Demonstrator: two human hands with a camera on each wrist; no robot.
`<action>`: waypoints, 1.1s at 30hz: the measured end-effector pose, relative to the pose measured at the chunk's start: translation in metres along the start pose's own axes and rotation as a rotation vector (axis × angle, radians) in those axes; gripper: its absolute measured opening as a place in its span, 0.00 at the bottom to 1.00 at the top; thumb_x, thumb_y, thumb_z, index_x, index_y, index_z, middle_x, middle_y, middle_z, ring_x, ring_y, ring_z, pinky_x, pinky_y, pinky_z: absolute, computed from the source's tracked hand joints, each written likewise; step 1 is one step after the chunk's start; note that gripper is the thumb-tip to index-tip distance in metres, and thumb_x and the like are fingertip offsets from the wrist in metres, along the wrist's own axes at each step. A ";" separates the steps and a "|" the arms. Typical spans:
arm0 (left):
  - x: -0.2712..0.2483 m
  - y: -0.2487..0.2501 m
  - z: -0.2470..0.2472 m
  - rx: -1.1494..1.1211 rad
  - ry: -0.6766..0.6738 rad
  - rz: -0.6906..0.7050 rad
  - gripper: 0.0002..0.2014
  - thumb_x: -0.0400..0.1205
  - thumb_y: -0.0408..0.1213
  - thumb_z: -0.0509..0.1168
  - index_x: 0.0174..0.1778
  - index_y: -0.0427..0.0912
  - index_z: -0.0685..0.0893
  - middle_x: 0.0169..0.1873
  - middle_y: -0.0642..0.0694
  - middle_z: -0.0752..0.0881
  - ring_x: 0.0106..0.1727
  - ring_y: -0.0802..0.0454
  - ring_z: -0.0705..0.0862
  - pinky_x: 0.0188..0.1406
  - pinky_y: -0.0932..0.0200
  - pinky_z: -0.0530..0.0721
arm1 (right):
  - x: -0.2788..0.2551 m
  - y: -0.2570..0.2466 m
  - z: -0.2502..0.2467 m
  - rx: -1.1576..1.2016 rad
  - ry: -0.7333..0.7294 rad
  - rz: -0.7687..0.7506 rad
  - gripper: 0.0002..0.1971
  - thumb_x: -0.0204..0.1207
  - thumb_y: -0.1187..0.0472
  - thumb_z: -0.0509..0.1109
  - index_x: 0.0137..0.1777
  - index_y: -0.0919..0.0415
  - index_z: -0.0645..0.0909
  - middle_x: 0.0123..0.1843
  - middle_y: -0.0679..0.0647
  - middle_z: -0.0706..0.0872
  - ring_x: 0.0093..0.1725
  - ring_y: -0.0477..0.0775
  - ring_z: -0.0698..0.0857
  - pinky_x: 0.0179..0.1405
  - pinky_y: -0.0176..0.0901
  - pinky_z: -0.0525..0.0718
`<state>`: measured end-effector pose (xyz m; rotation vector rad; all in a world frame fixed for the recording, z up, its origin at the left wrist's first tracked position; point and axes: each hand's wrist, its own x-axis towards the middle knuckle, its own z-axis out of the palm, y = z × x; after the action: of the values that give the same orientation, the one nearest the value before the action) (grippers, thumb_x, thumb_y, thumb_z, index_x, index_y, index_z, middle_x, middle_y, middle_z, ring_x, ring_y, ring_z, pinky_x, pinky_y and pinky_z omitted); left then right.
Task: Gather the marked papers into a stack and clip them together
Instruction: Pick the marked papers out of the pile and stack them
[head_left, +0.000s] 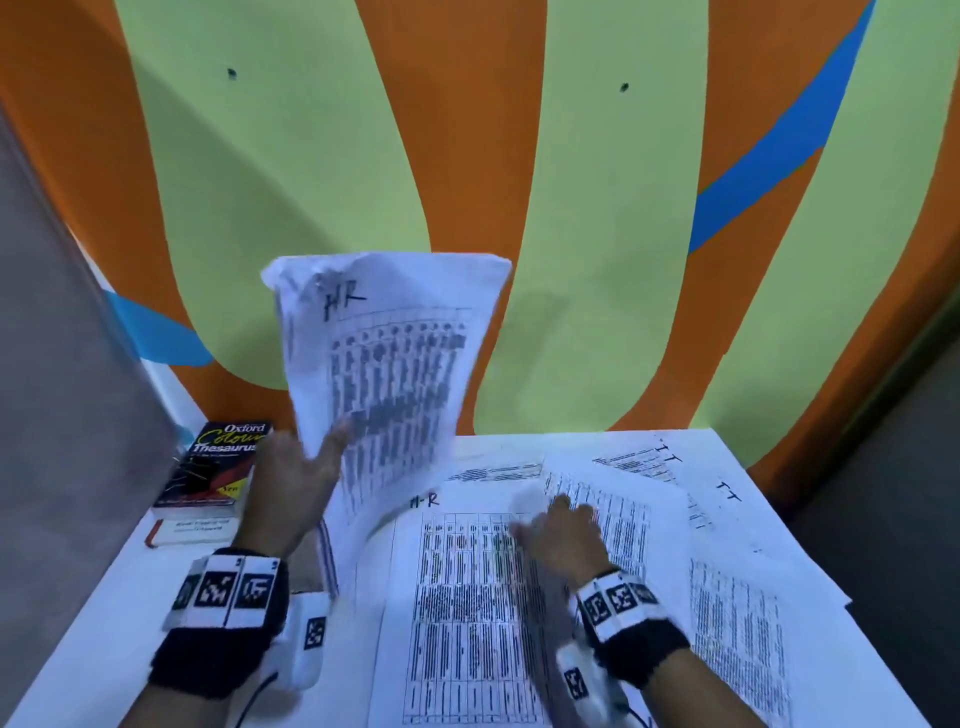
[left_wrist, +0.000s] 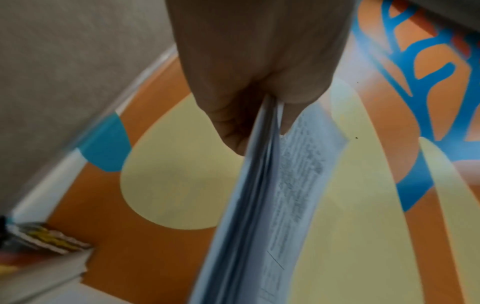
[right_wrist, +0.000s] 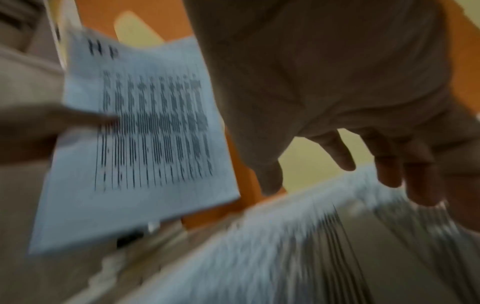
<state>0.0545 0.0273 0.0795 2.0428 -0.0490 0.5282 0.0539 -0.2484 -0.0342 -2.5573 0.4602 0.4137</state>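
Observation:
My left hand (head_left: 304, 467) holds a sheaf of printed sheets marked "HR" (head_left: 389, 374) upright above the table's left side, thumb in front and fingers behind. The left wrist view shows that sheaf (left_wrist: 259, 205) edge-on, pinched between thumb and fingers (left_wrist: 228, 127). Another sheet marked "H-R" (head_left: 467, 597) lies flat on the table. My right hand (head_left: 558, 525) hovers over it with fingers spread and holds nothing. In the blurred right wrist view its fingers (right_wrist: 340, 156) hang just above the flat sheet (right_wrist: 285, 246), with the raised sheaf (right_wrist: 145, 133) at left.
Sheets marked "IT" (head_left: 670, 462) and others (head_left: 737, 623) lie overlapping on the white table's right side. An Oxford thesaurus (head_left: 213, 467) sits on another book at the back left. A grey panel (head_left: 62, 364) stands at left, and the painted wall (head_left: 571, 208) behind.

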 end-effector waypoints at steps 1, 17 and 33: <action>0.001 0.000 -0.004 0.009 0.031 0.006 0.21 0.78 0.52 0.66 0.29 0.37 0.77 0.23 0.35 0.79 0.26 0.49 0.75 0.27 0.57 0.69 | -0.003 0.003 0.011 -0.061 -0.030 0.031 0.50 0.65 0.25 0.61 0.74 0.67 0.66 0.77 0.69 0.62 0.74 0.73 0.66 0.69 0.64 0.75; 0.003 -0.008 -0.022 0.036 0.152 -0.088 0.28 0.77 0.56 0.67 0.22 0.42 0.64 0.20 0.39 0.71 0.22 0.47 0.68 0.28 0.52 0.71 | -0.015 0.082 -0.032 0.366 0.297 0.258 0.11 0.66 0.59 0.78 0.36 0.64 0.81 0.38 0.62 0.86 0.37 0.59 0.86 0.39 0.47 0.87; -0.004 0.020 -0.020 0.038 0.092 -0.047 0.27 0.80 0.43 0.68 0.22 0.44 0.59 0.18 0.47 0.59 0.21 0.51 0.58 0.25 0.56 0.59 | -0.044 0.112 -0.031 0.711 0.477 0.374 0.15 0.71 0.71 0.74 0.52 0.74 0.73 0.39 0.62 0.77 0.38 0.60 0.77 0.39 0.51 0.79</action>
<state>0.0388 0.0335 0.1028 2.0489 0.0643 0.5974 -0.0239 -0.3448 -0.0397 -1.8476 1.0503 -0.2267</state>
